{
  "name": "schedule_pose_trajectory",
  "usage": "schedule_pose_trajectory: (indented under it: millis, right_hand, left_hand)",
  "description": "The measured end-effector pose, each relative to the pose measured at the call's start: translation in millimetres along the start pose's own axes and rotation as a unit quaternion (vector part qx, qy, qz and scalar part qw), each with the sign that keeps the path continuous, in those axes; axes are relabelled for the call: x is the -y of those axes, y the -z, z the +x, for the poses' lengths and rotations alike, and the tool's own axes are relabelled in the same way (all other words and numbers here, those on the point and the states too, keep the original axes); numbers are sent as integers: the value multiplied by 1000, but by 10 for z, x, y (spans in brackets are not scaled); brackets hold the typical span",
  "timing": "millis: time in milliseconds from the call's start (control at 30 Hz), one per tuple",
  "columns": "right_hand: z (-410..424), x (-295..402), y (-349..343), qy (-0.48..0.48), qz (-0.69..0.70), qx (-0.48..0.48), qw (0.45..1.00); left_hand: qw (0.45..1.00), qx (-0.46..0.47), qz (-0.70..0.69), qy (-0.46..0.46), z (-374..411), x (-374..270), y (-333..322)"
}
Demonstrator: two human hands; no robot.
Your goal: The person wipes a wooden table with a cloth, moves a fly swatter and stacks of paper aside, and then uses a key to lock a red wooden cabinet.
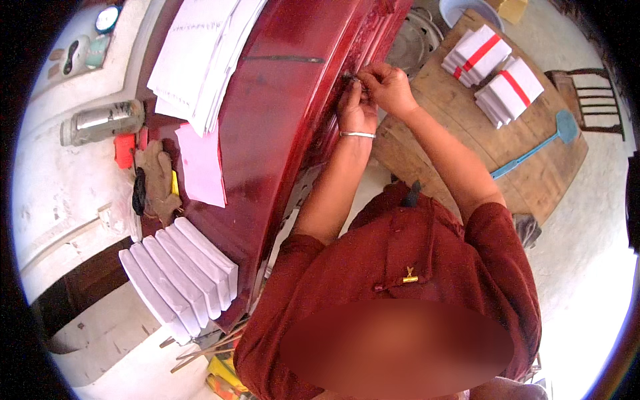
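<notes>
Both hands meet at the carved front edge of a red lacquered wooden table or cabinet (270, 95). A small dark object (350, 77), too small to identify, is at my fingertips there. My left hand (357, 112), with a silver-coloured bangle at the wrist, holds it from below with the thumb raised. Bent over it from the right, my right hand (390, 87) pinches at the same spot; its fingertips are partly hidden. On the red top lie a stack of white paper sheets (192, 55), pink sheets (202, 165) and a row of white paper-wrapped packets (182, 275).
A wooden table (430, 145) at right holds white bundles with red bands (510, 90) and a blue fly swatter (540, 145). At left are a glass jar (102, 122) and brown gloves (157, 180). A basin (472, 12) and a chair (595, 100) stand beyond.
</notes>
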State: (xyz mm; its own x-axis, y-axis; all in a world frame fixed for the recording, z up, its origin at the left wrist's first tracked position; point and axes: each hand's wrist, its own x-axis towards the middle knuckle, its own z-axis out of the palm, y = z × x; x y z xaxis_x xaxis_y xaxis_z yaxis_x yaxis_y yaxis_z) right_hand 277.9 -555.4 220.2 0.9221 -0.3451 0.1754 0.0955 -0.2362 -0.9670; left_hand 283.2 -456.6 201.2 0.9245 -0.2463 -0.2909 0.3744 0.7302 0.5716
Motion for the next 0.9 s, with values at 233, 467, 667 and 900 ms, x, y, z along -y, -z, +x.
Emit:
schedule_pose_trajectory:
  millis: [233, 467, 667, 900]
  right_hand:
    - [-17, -112, -55, 30, 33, -18, 999]
    - [-47, -27, -50, -7, 18, -17, 1000]
    - [1, 37, 4, 49, -23, -17, 998]
    - [4, 150, 39, 167, -116, -35, 978]
  left_hand:
    - [1000, 0, 14, -8, 18, 19, 46]
    - [1000, 14, 11, -13, 23, 18, 54]
    - [1000, -9, -5, -6, -12, 23, -39]
    - [999, 41, -21, -11, 51, 78, 54]
